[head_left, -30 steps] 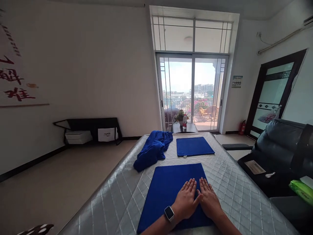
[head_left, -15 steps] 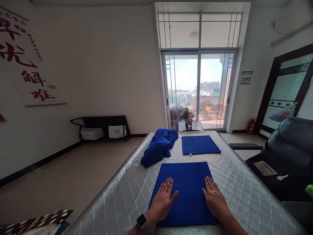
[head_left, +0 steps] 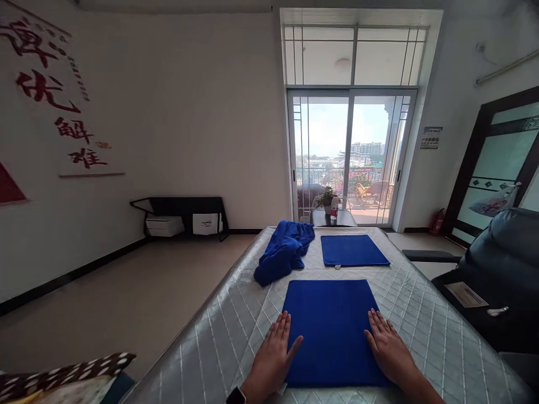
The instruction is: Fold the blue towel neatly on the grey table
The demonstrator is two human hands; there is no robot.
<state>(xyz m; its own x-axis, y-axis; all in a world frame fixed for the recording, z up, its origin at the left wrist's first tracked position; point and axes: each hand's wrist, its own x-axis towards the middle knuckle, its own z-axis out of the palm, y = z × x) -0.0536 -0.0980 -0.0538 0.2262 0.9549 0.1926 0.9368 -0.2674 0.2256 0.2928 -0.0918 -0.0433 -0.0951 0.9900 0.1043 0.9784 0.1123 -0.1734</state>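
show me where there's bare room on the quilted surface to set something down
The quilted surface has bare patches left of the left hand and right of the right hand, plus a narrow strip between the near blue cloth and the far blue cloth. The far end is crowded: crumpled blue fabric lies beside the far blue cloth.

Left grip [head_left: 272, 352] flat, right grip [head_left: 389, 345] flat, thumbs [head_left: 295, 347] inward

1 dark-faced watch [head_left: 236, 396] on the left wrist [head_left: 249, 387], bare right forearm [head_left: 421, 386]
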